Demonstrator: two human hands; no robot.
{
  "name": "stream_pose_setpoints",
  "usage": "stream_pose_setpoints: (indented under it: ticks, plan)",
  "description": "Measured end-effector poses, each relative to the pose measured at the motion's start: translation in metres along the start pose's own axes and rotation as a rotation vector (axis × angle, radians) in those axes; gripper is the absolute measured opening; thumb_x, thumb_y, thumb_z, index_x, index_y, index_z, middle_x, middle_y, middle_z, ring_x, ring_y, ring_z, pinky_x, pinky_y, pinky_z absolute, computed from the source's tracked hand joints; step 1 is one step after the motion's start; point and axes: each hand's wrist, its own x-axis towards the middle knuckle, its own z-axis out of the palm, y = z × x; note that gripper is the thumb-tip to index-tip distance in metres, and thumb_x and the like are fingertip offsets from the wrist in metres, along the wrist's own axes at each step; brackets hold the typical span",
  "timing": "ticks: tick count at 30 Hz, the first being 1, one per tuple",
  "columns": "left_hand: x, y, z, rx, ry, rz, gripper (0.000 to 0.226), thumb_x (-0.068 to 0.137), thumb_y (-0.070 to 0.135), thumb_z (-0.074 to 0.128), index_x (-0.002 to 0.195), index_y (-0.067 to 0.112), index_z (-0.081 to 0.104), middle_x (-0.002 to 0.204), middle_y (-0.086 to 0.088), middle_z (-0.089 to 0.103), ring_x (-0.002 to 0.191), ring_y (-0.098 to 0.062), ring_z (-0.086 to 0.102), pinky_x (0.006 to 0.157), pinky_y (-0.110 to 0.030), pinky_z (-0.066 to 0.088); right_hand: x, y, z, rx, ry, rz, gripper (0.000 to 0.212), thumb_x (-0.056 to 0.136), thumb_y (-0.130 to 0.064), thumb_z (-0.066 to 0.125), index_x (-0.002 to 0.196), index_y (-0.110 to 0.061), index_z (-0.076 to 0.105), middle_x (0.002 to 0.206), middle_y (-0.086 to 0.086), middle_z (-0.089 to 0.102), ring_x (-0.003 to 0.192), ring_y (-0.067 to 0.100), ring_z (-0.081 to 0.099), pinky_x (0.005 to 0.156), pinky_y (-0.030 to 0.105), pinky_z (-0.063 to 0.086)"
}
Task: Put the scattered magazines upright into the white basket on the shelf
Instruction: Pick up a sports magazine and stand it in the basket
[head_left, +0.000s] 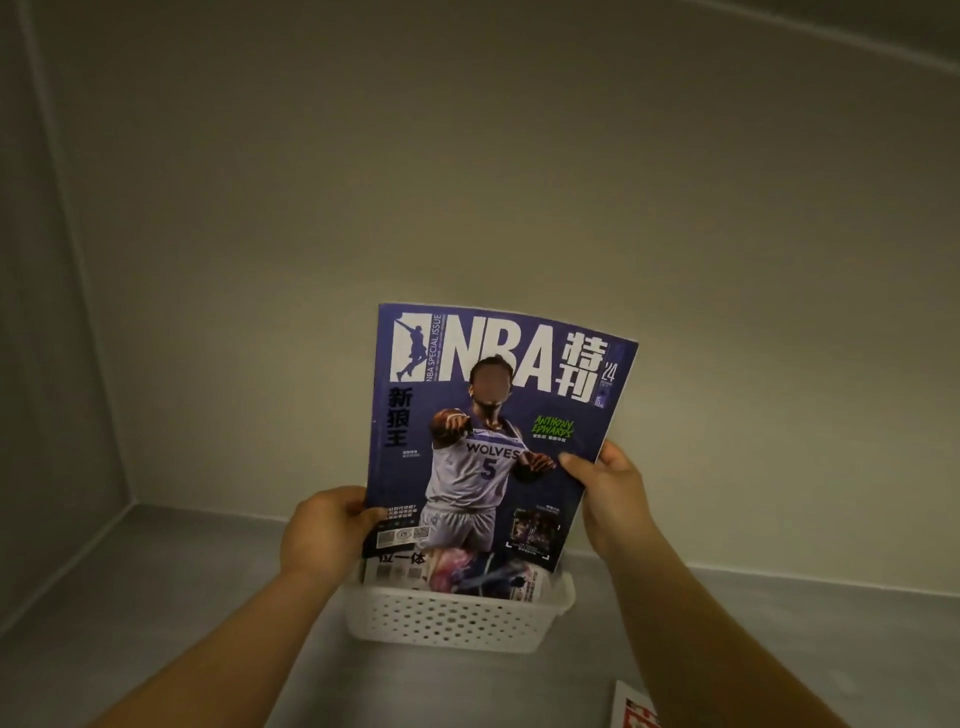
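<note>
On a grey shelf (182, 597), a blue NBA magazine (498, 415) is held upright over the white basket (457, 618), its lower edge just above the rim. The insertion step looks half done. Another magazine (467, 571) already stands in the basket. The left hand (322, 535) grips the lower left edge and the right hand (613, 499) the right edge — thumbs curled onto the cover. The next move likely calls for a straight lowering beside the standing copy. One magazine corner (636, 709) lies near.
</note>
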Motion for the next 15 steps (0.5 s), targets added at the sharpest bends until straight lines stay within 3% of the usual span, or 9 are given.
stream_pose_setpoints:
  ticks: [6, 11, 15]
  plan:
    - [0.007, -0.024, 0.019, 0.055, -0.017, 0.024, 0.02, 0.078, 0.0, 0.058, 0.094, 0.006, 0.067, 0.095, -0.017, 0.072, 0.082, -0.028, 0.063, 0.067, -0.026, 0.04, 0.008, 0.038, -0.006, -0.116, 0.056, 0.048, 0.021, 0.08, 0.008, 0.054, 0.092, -0.007, 0.06, 0.08, 0.003, 0.066, 0.073, 0.019, 0.061, 0.062, 0.031, 0.048]
    - [0.006, -0.032, 0.03, 0.006, 0.027, -0.011, 0.016, 0.077, -0.005, 0.057, 0.089, 0.001, 0.066, 0.097, -0.02, 0.069, 0.087, -0.031, 0.063, 0.073, -0.024, 0.04, 0.008, 0.059, -0.013, -0.143, 0.102, 0.11, 0.029, 0.08, 0.012, 0.05, 0.107, 0.002, 0.056, 0.09, 0.008, 0.062, 0.081, 0.028, 0.057, 0.073, 0.035, 0.045]
    - [0.009, -0.03, 0.031, -0.013, 0.095, 0.043, 0.02, 0.075, -0.007, 0.06, 0.093, 0.0, 0.061, 0.1, -0.016, 0.059, 0.094, -0.034, 0.058, 0.078, -0.031, 0.042, 0.015, 0.062, -0.01, -0.198, 0.156, 0.094, 0.026, 0.081, 0.012, 0.049, 0.102, -0.003, 0.054, 0.1, 0.011, 0.058, 0.089, 0.028, 0.054, 0.061, 0.028, 0.044]
